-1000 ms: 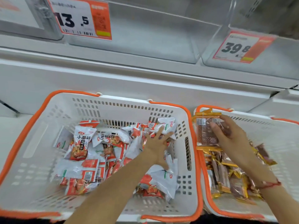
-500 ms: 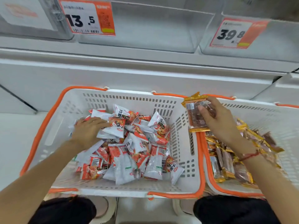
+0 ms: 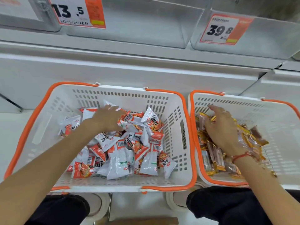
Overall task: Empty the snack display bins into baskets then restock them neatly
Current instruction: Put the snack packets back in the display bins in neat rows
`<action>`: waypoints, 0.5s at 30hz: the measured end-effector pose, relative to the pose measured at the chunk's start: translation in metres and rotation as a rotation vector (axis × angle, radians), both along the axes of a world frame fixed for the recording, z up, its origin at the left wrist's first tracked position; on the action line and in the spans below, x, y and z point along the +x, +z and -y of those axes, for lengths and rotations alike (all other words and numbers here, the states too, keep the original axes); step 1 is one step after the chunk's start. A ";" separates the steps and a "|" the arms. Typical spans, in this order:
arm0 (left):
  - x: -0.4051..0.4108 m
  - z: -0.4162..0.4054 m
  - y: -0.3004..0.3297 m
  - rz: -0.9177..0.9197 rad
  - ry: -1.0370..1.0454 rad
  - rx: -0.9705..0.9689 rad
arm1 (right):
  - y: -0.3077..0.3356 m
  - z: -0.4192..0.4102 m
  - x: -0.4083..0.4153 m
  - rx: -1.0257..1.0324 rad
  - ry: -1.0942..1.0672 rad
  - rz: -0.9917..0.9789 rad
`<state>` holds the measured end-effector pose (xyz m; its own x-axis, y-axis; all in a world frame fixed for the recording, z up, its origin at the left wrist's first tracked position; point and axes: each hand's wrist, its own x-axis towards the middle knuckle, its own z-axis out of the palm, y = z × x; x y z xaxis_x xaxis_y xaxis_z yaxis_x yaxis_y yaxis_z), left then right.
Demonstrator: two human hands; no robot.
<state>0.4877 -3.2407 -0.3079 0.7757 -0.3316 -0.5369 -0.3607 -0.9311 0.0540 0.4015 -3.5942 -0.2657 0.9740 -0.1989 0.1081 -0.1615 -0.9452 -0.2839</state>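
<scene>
Two white baskets with orange rims stand side by side below the shelf. The left basket (image 3: 40, 127) holds several white-and-orange snack packets (image 3: 120, 153). My left hand (image 3: 107, 119) is down in the back of that pile, fingers curled round some packets. The right basket (image 3: 276, 127) holds several gold-and-brown snack packets (image 3: 214, 156). Over its left side my right hand (image 3: 222, 129) lies flat on the packets with fingers stretched out, slightly blurred. Above, the clear display bins tagged 13.5 (image 3: 138, 21) and 39.8 (image 3: 267, 38) show nothing inside.
A white shelf ledge (image 3: 129, 65) runs between the bins and the baskets. Price tags (image 3: 78, 12) hang on the bin fronts. My knees in black trousers (image 3: 227, 207) and pale shoes show below the baskets.
My right hand has dropped into the right basket and no longer holds up the gold-and-brown packet. My left hand has shifted right and back across the white-and-orange pile.
</scene>
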 end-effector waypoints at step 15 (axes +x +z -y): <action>-0.019 -0.083 -0.052 -0.019 -0.097 0.141 | -0.123 -0.173 0.085 -0.083 0.604 -0.244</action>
